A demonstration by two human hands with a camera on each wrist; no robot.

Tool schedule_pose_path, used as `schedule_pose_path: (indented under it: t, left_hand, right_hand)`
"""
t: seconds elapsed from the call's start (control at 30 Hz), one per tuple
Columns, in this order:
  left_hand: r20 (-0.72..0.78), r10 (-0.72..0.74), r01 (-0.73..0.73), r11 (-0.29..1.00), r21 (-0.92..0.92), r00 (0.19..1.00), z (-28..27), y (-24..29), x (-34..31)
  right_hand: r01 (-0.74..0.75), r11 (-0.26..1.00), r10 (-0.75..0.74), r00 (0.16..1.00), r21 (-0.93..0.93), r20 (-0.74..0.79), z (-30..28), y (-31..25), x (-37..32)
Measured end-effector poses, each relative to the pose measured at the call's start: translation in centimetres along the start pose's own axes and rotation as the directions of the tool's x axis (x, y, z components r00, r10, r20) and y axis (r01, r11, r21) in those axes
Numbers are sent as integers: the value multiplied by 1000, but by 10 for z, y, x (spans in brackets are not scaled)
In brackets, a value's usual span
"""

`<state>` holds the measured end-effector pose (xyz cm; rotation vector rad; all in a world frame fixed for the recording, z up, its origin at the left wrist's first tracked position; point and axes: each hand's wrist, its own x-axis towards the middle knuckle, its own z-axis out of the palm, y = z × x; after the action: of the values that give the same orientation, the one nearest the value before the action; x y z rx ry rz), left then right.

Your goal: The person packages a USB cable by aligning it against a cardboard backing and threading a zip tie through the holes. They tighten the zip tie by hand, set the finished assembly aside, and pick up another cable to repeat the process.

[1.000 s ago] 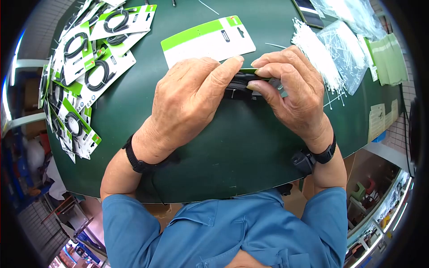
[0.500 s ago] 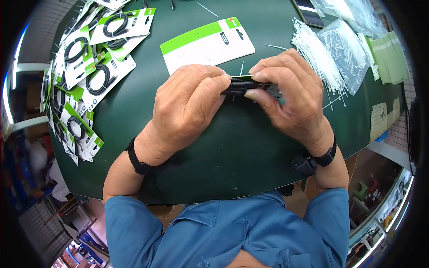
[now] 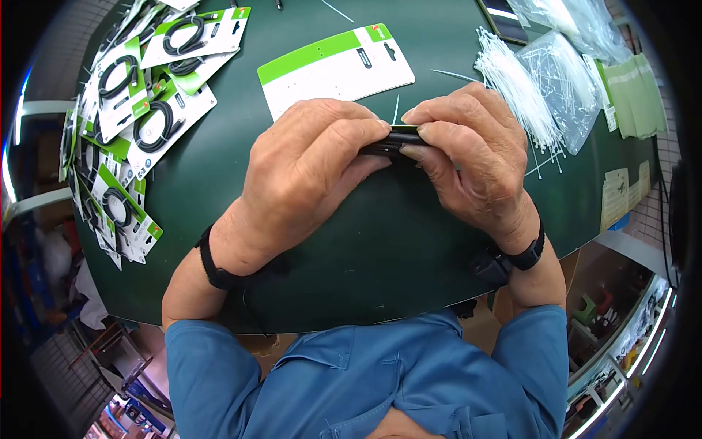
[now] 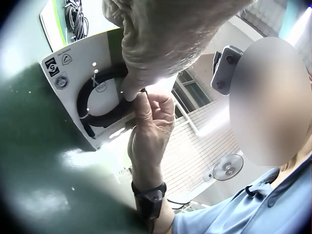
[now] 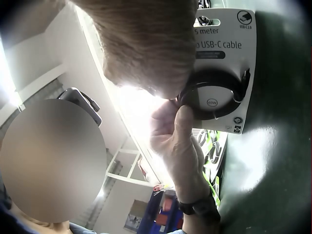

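Both hands hold a white-and-green packaging card [image 5: 229,58] with a coiled black USB-C cable [image 4: 87,100] against its face. From above, only the dark edge of the coil shows between the fingertips. My left hand [image 3: 307,168] grips the left side, fingers curled. On the right, my right hand [image 3: 475,154] pinches the cable and card between thumb and forefinger. Pale zip ties [image 4: 85,116] cross the coil in the left wrist view. A thin white strip [image 3: 396,110] stands out behind the card's top edge.
A bare packaging card [image 3: 329,69] lies just beyond the hands. Many carded cables [image 3: 153,124] are heaped at the left. Loose white zip ties [image 3: 512,88] and a clear bag of them [image 3: 559,88] lie at the right, beside green-and-white cards [image 3: 636,95]. The table [image 3: 351,271] is dark green.
The held card and coil have tilted, so the coil now shows as a narrow edge. My left forefinger has come down onto it, and the thin white strip has come into view behind.
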<state>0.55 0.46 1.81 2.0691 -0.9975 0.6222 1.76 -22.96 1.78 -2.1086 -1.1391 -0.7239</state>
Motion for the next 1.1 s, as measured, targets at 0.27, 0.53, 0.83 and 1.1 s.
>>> schedule_pose_path:
  t: [0.27, 0.53, 0.83, 1.1]
  left_hand:
    - [99, -103, 108, 993, -41, 990, -9, 3, 0]
    - [-31, 32, -33, 999, -8, 999, 2, -3, -4]
    - [13, 5, -5, 1000, -2, 1000, 1, -4, 0]
    - [21, -39, 37, 995, 95, 999, 4, 5, 1]
  right_hand:
    - [34, 999, -34, 999, 1, 5, -1, -1, 1]
    - [21, 999, -21, 1000, 35, -5, -2, 1, -1]
    - [-3, 1000, 3, 1000, -7, 1, -1, -2, 0]
    - [-28, 998, 29, 999, -64, 16, -2, -9, 0]
